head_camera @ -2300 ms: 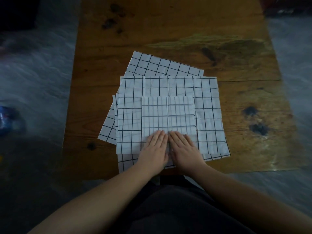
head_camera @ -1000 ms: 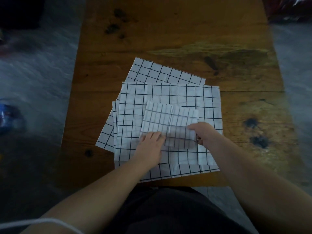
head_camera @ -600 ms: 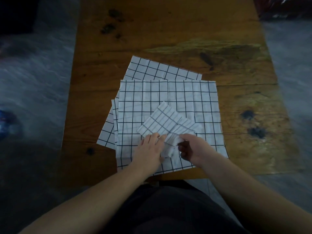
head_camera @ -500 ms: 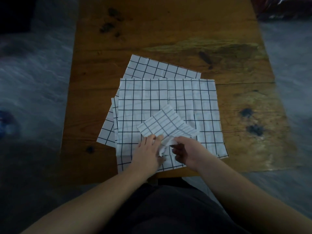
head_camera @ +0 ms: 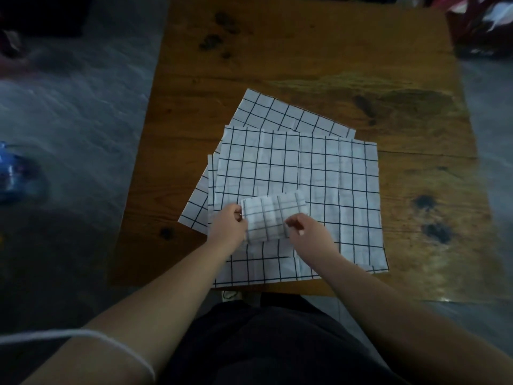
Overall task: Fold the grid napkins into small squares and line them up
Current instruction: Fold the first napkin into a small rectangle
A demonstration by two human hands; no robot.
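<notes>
A small folded grid napkin (head_camera: 273, 218), white with dark lines, is held just above a pile of unfolded grid napkins (head_camera: 319, 173) on the wooden table (head_camera: 305, 51). My left hand (head_camera: 227, 226) pinches its left edge. My right hand (head_camera: 308, 232) grips its lower right corner. The pile holds several flat napkins, the top one square to me, a lower one (head_camera: 288, 115) skewed and poking out at the back and left.
The table's near edge (head_camera: 166, 282) runs just under the pile's front, which slightly overhangs it. Grey floor lies left and right. A blue object (head_camera: 11, 173) sits on the floor at far left. Red and white clutter (head_camera: 483, 20) is at top right.
The folded napkin went from a wide flat rectangle pressed under both hands to a smaller square. My right hand folded its right side over, and both hands now hold it by its edges.
</notes>
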